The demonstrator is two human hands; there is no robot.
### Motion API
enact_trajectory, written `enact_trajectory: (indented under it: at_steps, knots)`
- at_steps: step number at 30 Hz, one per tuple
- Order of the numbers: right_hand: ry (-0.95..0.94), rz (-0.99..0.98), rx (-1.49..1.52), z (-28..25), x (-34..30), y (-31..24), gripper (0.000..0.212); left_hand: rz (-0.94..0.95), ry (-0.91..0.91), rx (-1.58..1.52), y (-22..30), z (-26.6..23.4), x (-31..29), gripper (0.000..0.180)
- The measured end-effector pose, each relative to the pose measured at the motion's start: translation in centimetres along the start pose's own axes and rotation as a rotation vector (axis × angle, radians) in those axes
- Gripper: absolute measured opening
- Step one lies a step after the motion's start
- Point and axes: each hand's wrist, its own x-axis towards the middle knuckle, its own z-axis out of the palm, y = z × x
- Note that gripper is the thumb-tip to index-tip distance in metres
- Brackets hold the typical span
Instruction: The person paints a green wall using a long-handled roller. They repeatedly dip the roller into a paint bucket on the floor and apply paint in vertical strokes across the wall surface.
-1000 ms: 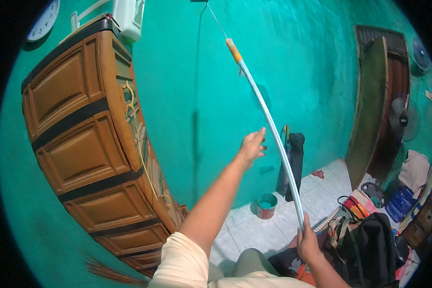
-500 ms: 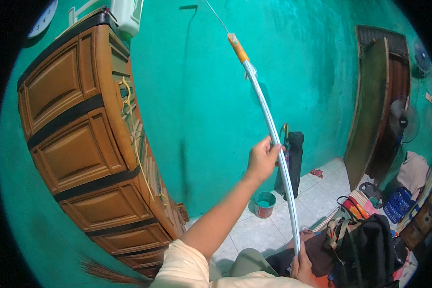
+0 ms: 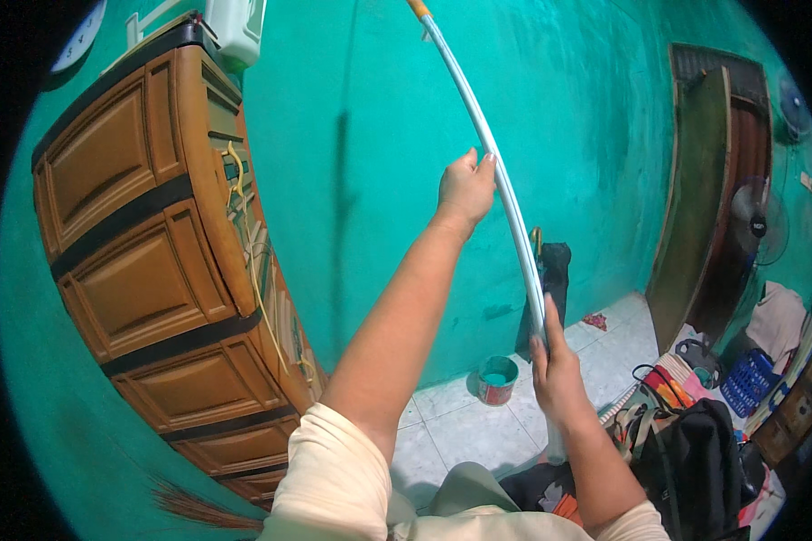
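Note:
A long, slim, pale blue-white pole (image 3: 505,194) rises from near my lap to the top edge, looking bent in this wide view. Its upper end has an orange-yellow section (image 3: 418,7), cut off by the frame. My left hand (image 3: 467,187) is closed round the pole's middle, arm stretched forward. Lower down, my right hand (image 3: 558,365) wraps the pole too, its fingers partly hidden behind it. Below that hand the pole's bottom end reaches down toward the floor beside my knee.
A tall brown drawer cabinet (image 3: 144,216) stands at left, with yellow hangers on its side. A small bucket (image 3: 496,380) sits on the tiles (image 3: 469,431). A dark umbrella-like bundle (image 3: 557,270) leans on the green wall. At right are bags (image 3: 708,460), a blue basket (image 3: 747,383) and a fan (image 3: 758,225).
The pole has moved up, its tip leaving the frame. My left hand has gone up and slightly left with it. My right hand has risen from the pole's bottom end to higher on it.

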Motion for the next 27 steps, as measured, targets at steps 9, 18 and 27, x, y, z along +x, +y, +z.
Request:
enact_trajectory:
  at_steps: [9, 18, 27]
  knots:
    - [-0.072, 0.170, -0.083, -1.5, -6.0, 7.1, 0.063, -0.306, -0.106, -0.403, -3.2, -0.7, -5.1, 0.057]
    - [0.006, 0.309, 0.019, -6.4, -26.3, 15.1, 0.031, -0.425, -0.343, -0.821, -8.3, 5.4, -6.6, 0.047]
    - [-0.333, 0.893, 0.025, -11.7, -24.9, 13.0, 0.026, -0.414, -0.049, -0.871, -11.5, 10.9, -19.1, 0.031]
